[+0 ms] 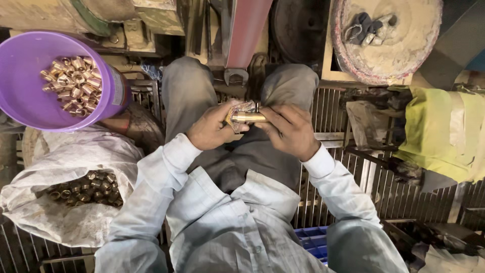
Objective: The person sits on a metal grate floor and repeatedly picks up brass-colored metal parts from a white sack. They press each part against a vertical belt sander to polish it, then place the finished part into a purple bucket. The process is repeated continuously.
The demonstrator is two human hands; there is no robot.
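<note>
Over my lap, both hands meet on a stack of brass-coloured rings forming a short tube (248, 117). My left hand (212, 129) grips its left end together with a crumpled scrap of cloth or paper (240, 108). My right hand (290, 130) closes over its right end with the fingers curled on top. I sit with knees apart in grey trousers and a pale blue shirt.
A purple tub (25, 96) holds several shiny brass rings (73, 85) at upper left. Below it a white sack (65, 222) lies open with duller rings (86, 188). A red belt machine part (246, 30), a spanner (236, 76), a round dusty wheel (399, 45) and yellow cloth (444, 131) surround a metal grate floor (348, 167).
</note>
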